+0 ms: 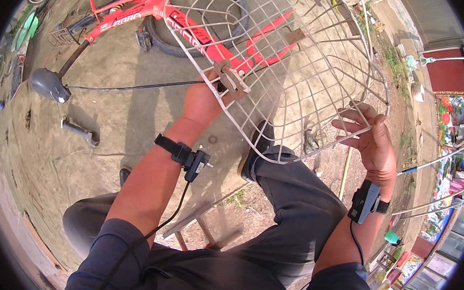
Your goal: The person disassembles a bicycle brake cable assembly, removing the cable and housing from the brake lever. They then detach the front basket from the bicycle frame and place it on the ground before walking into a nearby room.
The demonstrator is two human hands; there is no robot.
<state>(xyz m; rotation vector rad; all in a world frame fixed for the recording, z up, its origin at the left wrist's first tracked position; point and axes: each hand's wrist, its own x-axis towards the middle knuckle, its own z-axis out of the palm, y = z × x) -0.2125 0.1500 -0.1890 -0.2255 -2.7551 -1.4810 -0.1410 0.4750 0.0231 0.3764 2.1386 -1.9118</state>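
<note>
A pale metal wire basket (281, 162) hangs tilted in front of me, held between both hands. My left hand (203, 103) is closed at the basket's left edge, by a rusty bracket (231, 79) fixed to the wires; its fingertips are partly hidden. At the lower right corner, my right hand (375, 141) grips the rim, with fingers behind the wires and the thumb on the near side. Through the mesh a red bicycle frame (161, 7) shows, lying on the ground beyond the basket.
A black tyre (166, 46) lies under the red frame. Left of it are a dark saddle (50, 84) on its post and a short metal tube (79, 132). A wooden frame (203, 231) stands by my legs. Long-handled tools (438, 159) lean along the right side.
</note>
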